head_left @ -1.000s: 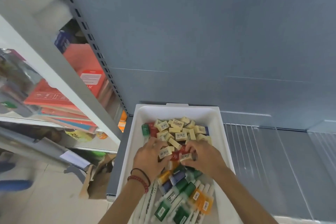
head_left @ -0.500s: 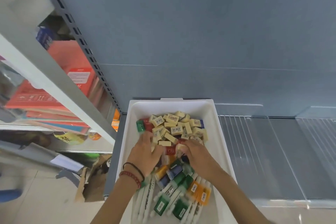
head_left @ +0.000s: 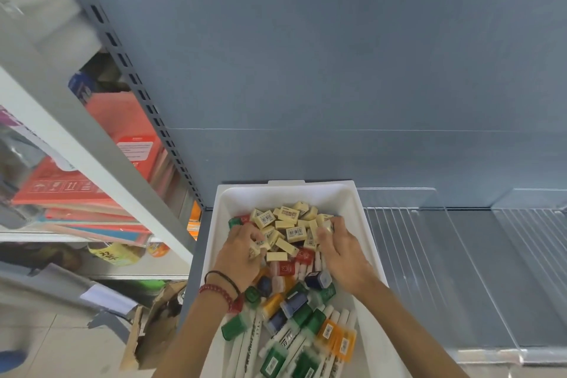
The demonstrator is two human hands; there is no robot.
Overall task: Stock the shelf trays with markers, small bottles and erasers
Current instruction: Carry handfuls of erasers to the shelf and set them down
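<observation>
Hands moved apart: left hand and right hand now flank erasers in white tray. Fingers curl into pile; grasp cannot be told.

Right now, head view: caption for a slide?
Left hand and right hand gather erasers in a white tray holding bottles and markers.

Tray white. Erasers at 12 o'clock: cream, barcode labels. Markers at 6 o'clock: white barrels, green and orange caps. Bottles: red, blue, green.
</observation>
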